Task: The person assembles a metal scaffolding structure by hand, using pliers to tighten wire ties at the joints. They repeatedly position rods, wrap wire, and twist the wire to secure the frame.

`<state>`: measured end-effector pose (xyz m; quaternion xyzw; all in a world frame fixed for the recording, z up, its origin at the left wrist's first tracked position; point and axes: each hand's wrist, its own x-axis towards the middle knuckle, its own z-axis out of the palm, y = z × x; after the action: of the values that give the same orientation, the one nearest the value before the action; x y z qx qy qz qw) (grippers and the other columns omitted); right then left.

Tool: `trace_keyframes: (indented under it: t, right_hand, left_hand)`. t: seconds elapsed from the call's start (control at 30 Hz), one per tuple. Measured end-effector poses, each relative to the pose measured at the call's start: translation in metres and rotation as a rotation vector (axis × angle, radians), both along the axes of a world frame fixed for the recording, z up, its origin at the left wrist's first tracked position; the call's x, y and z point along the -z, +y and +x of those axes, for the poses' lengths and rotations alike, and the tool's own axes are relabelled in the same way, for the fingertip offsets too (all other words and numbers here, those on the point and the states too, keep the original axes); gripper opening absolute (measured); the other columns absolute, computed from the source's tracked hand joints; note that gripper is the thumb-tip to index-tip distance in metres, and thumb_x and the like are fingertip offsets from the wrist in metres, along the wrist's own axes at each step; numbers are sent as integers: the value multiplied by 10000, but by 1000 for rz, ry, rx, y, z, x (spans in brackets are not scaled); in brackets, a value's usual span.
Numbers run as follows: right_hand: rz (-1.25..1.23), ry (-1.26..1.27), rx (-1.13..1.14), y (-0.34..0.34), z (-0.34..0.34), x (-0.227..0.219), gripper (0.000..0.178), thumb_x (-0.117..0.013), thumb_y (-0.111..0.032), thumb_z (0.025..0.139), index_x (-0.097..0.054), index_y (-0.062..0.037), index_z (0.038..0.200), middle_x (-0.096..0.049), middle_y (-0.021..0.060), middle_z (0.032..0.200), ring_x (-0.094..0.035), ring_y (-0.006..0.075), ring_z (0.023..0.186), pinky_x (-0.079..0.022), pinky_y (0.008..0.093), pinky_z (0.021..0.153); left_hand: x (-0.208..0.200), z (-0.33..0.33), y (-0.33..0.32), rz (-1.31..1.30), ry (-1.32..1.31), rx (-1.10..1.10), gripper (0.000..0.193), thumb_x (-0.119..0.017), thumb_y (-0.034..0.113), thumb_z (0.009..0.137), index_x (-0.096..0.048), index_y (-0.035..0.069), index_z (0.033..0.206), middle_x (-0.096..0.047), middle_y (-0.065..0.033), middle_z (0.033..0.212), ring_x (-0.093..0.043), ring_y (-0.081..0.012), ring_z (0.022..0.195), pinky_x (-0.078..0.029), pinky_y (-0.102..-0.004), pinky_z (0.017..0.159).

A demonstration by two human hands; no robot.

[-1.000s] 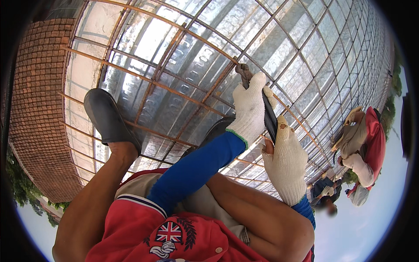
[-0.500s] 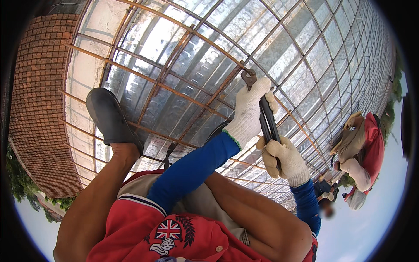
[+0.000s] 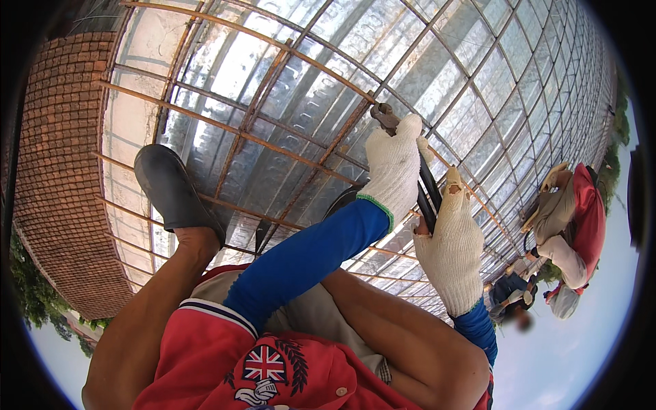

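Rusty steel pincers with black handles (image 3: 425,198) lie between my gloved hands, their jaws (image 3: 385,117) at a crossing of the rebar mesh (image 3: 328,160). My left hand (image 3: 395,160), in a white knit glove, is wrapped round the pincers close below the jaws. My right hand (image 3: 452,239), in a worn, stained glove, is at the lower ends of the handles, fingers stretched out and thumb beside them. The thumb tip shows bare through the glove. Any tie wire at the jaws is too small to make out.
Shiny ribbed metal decking (image 3: 287,160) lies under the mesh. My dark clog (image 3: 167,188) stands on the left, near the pale concrete edge (image 3: 133,130); brown roof tiles (image 3: 61,171) lie beyond. At right a person in red (image 3: 589,219) bends over, with another person (image 3: 512,290) nearby.
My right hand has uncurled from the handles, its fingers now extended upward. The pincers' jaws have shifted slightly up and left, and turned, with my left hand still round them.
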<state>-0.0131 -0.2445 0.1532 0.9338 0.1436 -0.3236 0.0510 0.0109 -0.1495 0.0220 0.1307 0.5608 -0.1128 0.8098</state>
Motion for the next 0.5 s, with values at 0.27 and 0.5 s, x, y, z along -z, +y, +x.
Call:
trace_keyframes:
  t: [0.27,0.5]
  right_hand:
    - [425,970,1224,-21,41,4,408,-773,-124,919,-562,20,1238,-617,51,769,-575,168,502,-447,330,445]
    - [662,1200,1497,-39,8,39,356,-716,-49,903,-591,29,1227,-610,37,792,-554,120,521,-443,273,451]
  left_hand:
    - [-10,-14,15,-73,-63,51,292,-792,291,995,-629,53,1040,-641,-45,808,-636,-154,626,-578,-322,578]
    - [17,-23,8,-314,-212,-151,256,-832,239,970,-630,92,1027,-639,-17,799,-588,-122,594,-521,-301,524]
